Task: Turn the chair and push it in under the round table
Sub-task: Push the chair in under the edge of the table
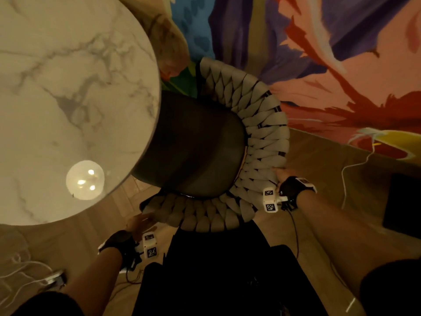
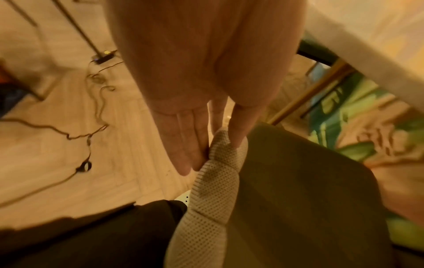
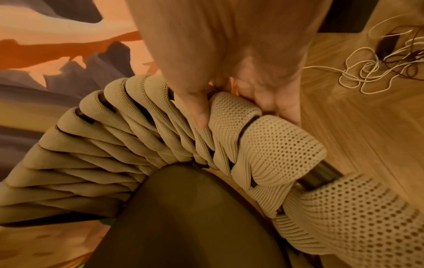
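Observation:
The round marble table [image 1: 68, 87] fills the left of the head view. The chair's dark seat [image 1: 193, 144] reaches partly under its edge. The beige woven backrest [image 1: 262, 133] curves round the seat on the right and near sides. My right hand [image 1: 283, 176] grips the backrest rim [image 3: 275, 141], thumb inside and fingers curled round the outside [image 3: 246, 119]. My left hand [image 1: 140, 222] has straight fingers; fingers and thumb lie either side of the backrest's left end [image 2: 211, 208], touching it [image 2: 211, 157]. The table rim [image 2: 367, 54] shows above the seat [image 2: 298, 199].
A colourful rug [image 1: 330, 65] lies beyond the chair. Loose cables trail over the wooden floor on the right [image 1: 355, 169] and on the left [image 1: 22, 270]. A dark flat object [image 1: 401, 201] sits at the right edge. My dark-clad legs [image 1: 216, 270] stand right behind the backrest.

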### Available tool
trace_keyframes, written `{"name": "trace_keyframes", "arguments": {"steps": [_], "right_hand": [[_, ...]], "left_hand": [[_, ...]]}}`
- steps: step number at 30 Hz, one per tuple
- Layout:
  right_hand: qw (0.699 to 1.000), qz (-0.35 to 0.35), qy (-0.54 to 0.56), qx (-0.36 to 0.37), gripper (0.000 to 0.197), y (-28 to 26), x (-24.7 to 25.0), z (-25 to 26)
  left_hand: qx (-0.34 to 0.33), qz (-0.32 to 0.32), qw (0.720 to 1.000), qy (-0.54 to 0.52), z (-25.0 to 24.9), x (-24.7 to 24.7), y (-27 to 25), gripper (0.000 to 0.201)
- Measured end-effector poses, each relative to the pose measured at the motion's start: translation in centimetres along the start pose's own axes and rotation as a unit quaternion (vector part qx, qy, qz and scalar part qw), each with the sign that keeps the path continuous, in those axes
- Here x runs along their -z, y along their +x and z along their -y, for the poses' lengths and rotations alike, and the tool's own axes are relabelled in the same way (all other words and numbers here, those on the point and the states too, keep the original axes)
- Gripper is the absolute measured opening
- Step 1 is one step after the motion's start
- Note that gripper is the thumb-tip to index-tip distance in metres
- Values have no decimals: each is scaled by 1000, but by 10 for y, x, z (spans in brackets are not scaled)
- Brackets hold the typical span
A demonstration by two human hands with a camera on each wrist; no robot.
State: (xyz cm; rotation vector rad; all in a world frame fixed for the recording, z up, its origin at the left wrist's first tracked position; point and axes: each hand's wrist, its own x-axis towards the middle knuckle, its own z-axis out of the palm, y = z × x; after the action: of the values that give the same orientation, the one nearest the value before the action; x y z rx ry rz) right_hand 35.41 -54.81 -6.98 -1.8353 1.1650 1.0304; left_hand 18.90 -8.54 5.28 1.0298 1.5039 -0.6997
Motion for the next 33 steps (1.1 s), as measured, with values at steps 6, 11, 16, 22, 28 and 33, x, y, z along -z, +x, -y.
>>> {"name": "trace_keyframes", "arguments": {"steps": [6, 11, 16, 22, 28, 33], "right_hand": [[999, 24, -3, 23, 53, -36, 3, 38], [998, 1, -33, 49, 47, -49, 11, 67], [992, -46, -86, 86, 47, -58, 21, 114], [952, -91, -143, 254, 70, -68, 22, 206], [908, -153, -239, 308, 44, -64, 6, 261], [896, -166, -263, 317, 52, -47, 6, 249]], "left_hand": [[-1, -25, 998, 57, -27, 5, 7, 63], [4, -18, 998, 58, -30, -7, 8, 71], [-7, -12, 998, 56, -21, -9, 24, 67], [-45, -27, 996, 70, -10, -9, 45, 25], [-65, -40, 996, 51, -4, -5, 64, 34], [-64, -55, 994, 67, 5, -2, 67, 27]]}}
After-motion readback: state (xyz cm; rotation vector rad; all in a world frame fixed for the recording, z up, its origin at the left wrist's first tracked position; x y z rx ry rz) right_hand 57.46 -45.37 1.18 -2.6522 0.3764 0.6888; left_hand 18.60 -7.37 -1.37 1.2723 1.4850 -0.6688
